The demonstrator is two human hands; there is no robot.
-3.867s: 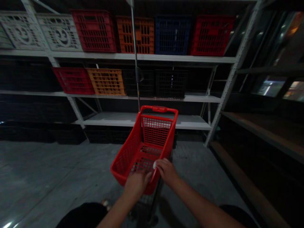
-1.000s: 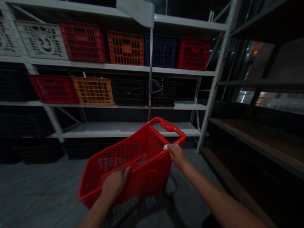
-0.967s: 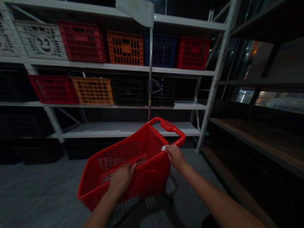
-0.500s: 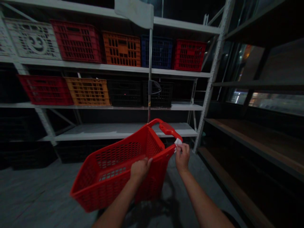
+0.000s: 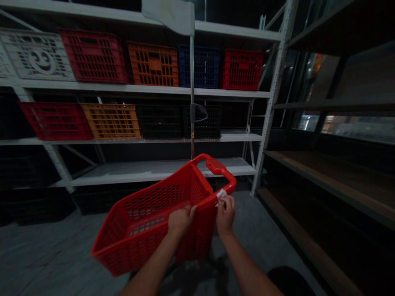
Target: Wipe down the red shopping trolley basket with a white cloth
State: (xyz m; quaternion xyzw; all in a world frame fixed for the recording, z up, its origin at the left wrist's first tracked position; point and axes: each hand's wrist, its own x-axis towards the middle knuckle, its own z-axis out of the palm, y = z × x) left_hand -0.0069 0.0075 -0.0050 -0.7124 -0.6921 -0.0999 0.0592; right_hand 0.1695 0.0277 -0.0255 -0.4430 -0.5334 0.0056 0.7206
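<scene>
A red plastic shopping cart (image 5: pixel 138 253) with perforated basket walls stands in front of me, its curved handle (image 5: pixel 216 166) at the far right end. My left hand (image 5: pixel 180 222) is closed over the cart's near side rim, thumb along the top. On the rim near the handle, my right hand (image 5: pixel 226 211) pinches a small white cloth or tissue (image 5: pixel 221 193) and presses it against the red plastic. Part of the white piece is hidden behind the fingers. The cart's lower frame is dark and hard to make out.
Behind the cart stands a white metal rack (image 5: pixel 160 177) with several coloured crates, among them an orange crate (image 5: pixel 154 64) and a yellow crate (image 5: pixel 111 121). A metal pole (image 5: pixel 192 82) rises behind the cart. At right are dark wooden shelves (image 5: pixel 324 172).
My right hand has slid with the white piece from the handle's end toward me and left along the rim. My left hand keeps its hold, and the view has shifted slightly.
</scene>
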